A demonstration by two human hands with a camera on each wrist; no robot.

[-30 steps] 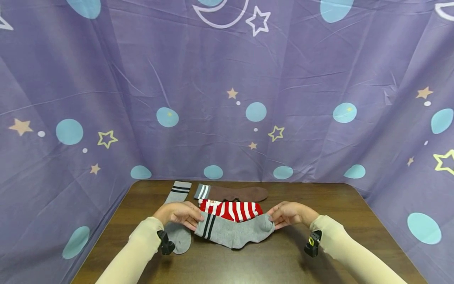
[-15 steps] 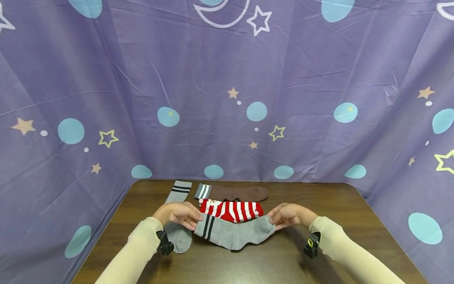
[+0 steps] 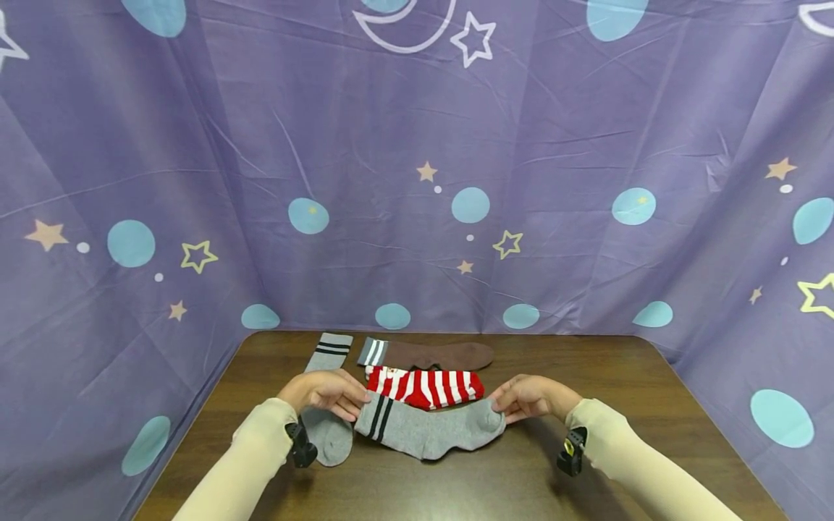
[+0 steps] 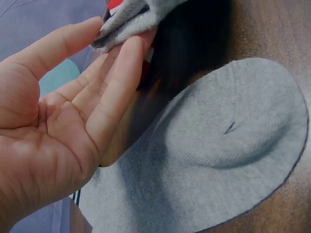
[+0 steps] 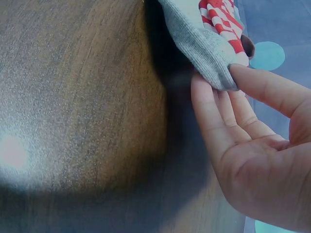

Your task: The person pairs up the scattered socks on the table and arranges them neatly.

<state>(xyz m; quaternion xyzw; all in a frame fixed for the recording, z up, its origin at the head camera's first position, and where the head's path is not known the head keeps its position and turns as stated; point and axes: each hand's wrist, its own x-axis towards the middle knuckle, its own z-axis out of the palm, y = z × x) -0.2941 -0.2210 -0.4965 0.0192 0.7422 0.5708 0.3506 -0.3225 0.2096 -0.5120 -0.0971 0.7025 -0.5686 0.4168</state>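
Observation:
A grey sock (image 3: pixel 430 432) with two black stripes at its cuff is stretched sideways between both hands, sagging a little in the middle. My left hand (image 3: pixel 328 394) pinches the cuff end between thumb and fingers. At the toe end, my right hand (image 3: pixel 533 396) pinches the fabric the same way, as the right wrist view shows with the sock's toe (image 5: pixel 218 73) between thumb and fingertips. A second grey sock (image 3: pixel 331 440) with matching stripes lies flat on the table beneath the left hand, its middle hidden; its foot (image 4: pixel 233 126) fills much of the left wrist view.
Just behind the held sock lies a red-and-white striped sock (image 3: pixel 449 388). Farther back is a brown sock (image 3: pixel 449 354) with a grey, white-striped cuff. All are on a dark wooden table (image 3: pixel 606 376), enclosed by a purple curtain (image 3: pixel 404 275) with stars and dots.
The left hand and the sock's cuff end have shifted slightly left, pulling the sock a little straighter. The right hand keeps its hold almost in place, and the other socks lie as before.

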